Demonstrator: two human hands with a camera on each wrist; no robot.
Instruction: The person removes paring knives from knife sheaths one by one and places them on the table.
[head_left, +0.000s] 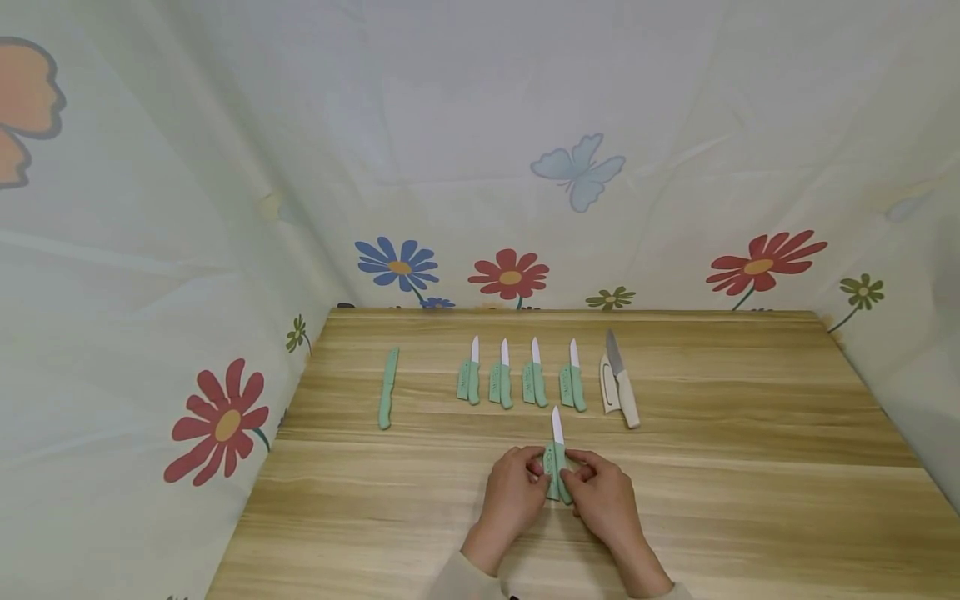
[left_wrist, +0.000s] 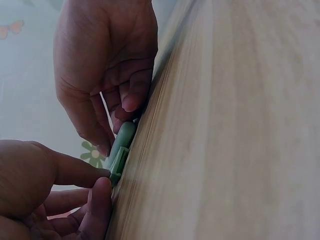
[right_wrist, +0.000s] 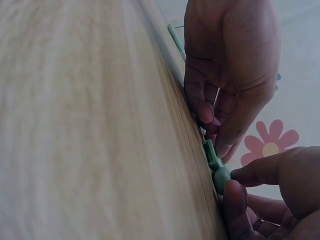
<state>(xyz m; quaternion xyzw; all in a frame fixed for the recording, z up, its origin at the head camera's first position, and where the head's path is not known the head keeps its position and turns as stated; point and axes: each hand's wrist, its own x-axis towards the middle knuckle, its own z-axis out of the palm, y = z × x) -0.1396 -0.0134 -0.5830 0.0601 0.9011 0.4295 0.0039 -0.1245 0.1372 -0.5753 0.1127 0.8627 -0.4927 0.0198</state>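
A small paring knife [head_left: 558, 429] with a white blade and green handle lies on the table, blade pointing away from the person. Alongside its handle is a flat green sheath [head_left: 551, 477] with printing on it. The left hand [head_left: 513, 490] pinches the sheath from the left side between thumb and fingers. From the right, the right hand [head_left: 606, 497] pinches the green handle [right_wrist: 222, 181]. In the left wrist view, the sheath's open end [left_wrist: 119, 162] sits right beside the rounded handle end [left_wrist: 127, 133], close over the tabletop.
Behind the hands, several matching green knives [head_left: 536, 383] stand in a row, each beside its sheath. To their right lies a larger beige-handled knife [head_left: 628, 400] with a cream sheath [head_left: 609, 385]. A sheathed green knife [head_left: 388, 388] lies far left on the wooden table [head_left: 337, 500]; printed cloth hangs around it.
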